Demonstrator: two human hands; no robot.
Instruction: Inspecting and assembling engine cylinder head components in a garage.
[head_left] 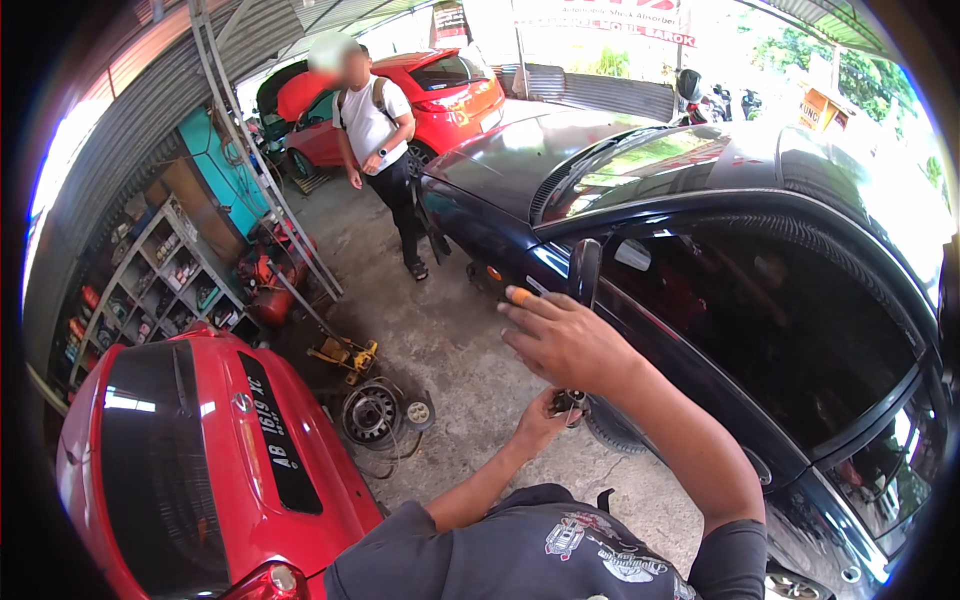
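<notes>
- Your left grip (540, 420) was closed around a small dark part (570, 402), which jutted past its fingers toward your right.
- Your right grip (575, 342) was raised apart from that part, fingers loosely extended; an orange patch (518, 295) showed at a fingertip, whether worn or pinched could not be told.
- The side mirror (584, 268) of the dark car (520, 160) appeared just beyond your right grip.

Single head view: fisheye, from wearer's head, facing forward and steeply down; right hand (575, 345) close, left hand (541, 421) lower, concrete floor (445, 345) beyond.
</notes>
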